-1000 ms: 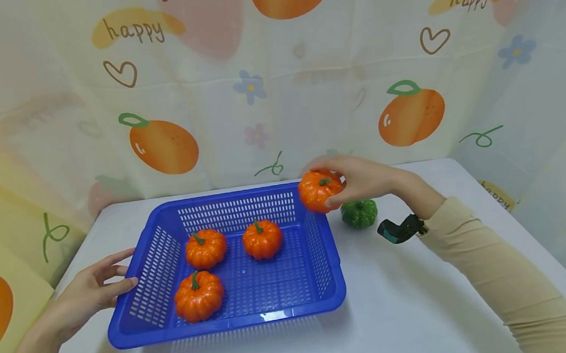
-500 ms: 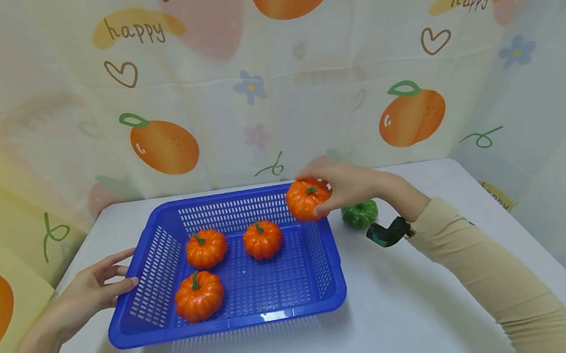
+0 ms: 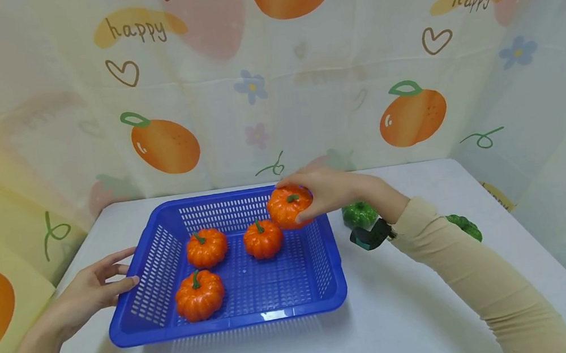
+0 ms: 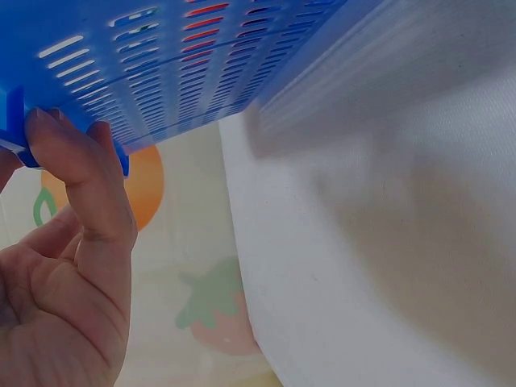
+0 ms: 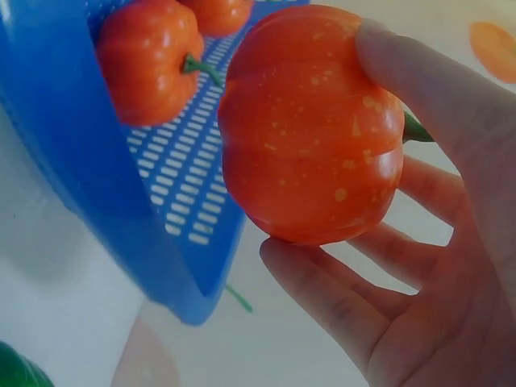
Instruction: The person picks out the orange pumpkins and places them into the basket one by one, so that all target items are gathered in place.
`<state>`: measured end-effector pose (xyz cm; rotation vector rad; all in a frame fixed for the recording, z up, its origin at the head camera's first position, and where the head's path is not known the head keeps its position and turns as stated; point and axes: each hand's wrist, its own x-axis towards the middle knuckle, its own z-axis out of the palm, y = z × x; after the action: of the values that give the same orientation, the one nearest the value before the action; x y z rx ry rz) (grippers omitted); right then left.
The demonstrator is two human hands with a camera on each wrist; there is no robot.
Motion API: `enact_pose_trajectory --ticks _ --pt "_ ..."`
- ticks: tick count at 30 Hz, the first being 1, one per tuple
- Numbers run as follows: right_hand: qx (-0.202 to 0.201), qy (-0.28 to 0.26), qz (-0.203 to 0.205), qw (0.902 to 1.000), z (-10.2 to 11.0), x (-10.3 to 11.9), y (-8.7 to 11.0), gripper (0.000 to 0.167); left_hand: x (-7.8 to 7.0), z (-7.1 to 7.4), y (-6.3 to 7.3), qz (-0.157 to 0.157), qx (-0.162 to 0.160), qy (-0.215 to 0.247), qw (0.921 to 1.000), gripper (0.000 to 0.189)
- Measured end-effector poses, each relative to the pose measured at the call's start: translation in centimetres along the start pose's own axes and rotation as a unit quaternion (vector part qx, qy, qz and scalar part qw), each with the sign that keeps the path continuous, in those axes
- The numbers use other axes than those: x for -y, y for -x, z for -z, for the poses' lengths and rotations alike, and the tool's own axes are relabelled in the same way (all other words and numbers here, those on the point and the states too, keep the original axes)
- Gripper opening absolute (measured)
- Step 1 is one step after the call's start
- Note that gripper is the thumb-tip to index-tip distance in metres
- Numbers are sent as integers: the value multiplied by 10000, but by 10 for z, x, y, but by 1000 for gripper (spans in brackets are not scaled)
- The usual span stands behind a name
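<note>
My right hand [image 3: 327, 189] holds a small orange pumpkin [image 3: 288, 207] between thumb and fingers, over the right back part of a blue plastic basket [image 3: 230, 322]. Seen from the right wrist, the pumpkin [image 5: 310, 129] has a green stem and pale specks. Three other orange pumpkins lie in the basket: one front left [image 3: 199, 297], one back left [image 3: 206, 249], one near the middle [image 3: 263, 240]. My left hand [image 3: 89, 289] grips the basket's left rim; in the left wrist view its fingers [image 4: 85, 173] bend up against the rim.
Right of the basket, a green pumpkin [image 3: 359, 214] sits on the white table [image 3: 403, 307], partly behind my right wrist. Another green vegetable [image 3: 464, 227] shows past my right sleeve. A patterned curtain [image 3: 307, 111] hangs behind the table.
My right hand has carried the orange pumpkin left, from above the basket's right rim to over its inside. The second green vegetable has come into view past the sleeve. The left hand stays put.
</note>
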<state>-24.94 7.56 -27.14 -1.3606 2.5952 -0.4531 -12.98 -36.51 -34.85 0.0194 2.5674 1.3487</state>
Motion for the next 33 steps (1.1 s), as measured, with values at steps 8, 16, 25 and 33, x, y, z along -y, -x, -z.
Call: enact_pose_trajectory --ticks 8,16,25,33 --pt "178 -3 78 9998 -5 11 -10 66 0 0 -1 -40 -34 -29 10000 73" --pt "460 17 19 9989 -12 23 -21 66 0 0 0 -94 -42 32 9999 72" --pt "755 -159 15 9970 -23 31 -32 66 1 -1 0 -71 -40 16 10000 73" --pt "960 25 111 9953 -34 39 -40 64 0 0 0 -12 -59 -13 10000 74"
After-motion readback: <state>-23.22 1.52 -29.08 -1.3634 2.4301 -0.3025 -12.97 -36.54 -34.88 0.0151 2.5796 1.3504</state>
